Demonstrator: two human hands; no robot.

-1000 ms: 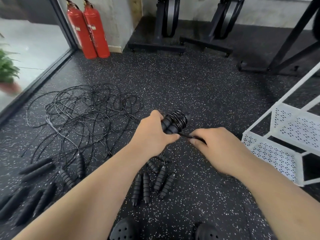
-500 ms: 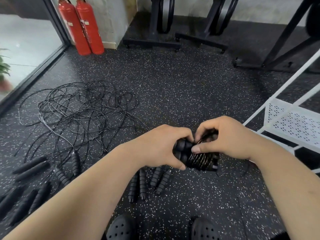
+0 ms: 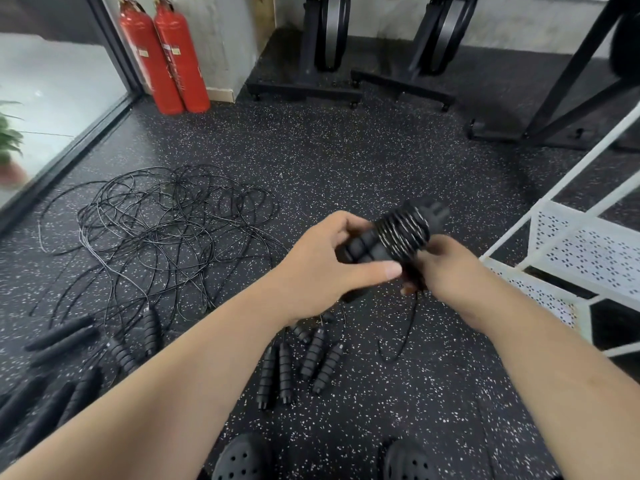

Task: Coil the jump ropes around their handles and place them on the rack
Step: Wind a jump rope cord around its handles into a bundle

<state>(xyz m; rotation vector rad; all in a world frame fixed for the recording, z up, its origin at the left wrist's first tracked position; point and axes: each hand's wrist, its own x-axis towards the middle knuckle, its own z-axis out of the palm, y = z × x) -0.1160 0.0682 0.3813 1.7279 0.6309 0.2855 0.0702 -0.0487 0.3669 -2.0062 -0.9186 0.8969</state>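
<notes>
Tangled ropes [image 3: 166, 230] left; likely handles [image 3: 59, 336]; rack [image 3: 588, 251] right.

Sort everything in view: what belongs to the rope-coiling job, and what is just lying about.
Job in hand:
- half-coiled rope, gripped by left hand and right hand
- tangled ropes on the floor
- loose handles
- white rack

Lying about:
- fire extinguishers
- potted plant
- machine bases

Two red fire extinguishers [image 3: 176, 57], potted plant [image 3: 8, 140], black clogs [image 3: 242, 459], perhaps exercise-machine bases [image 3: 304, 91]
</notes>
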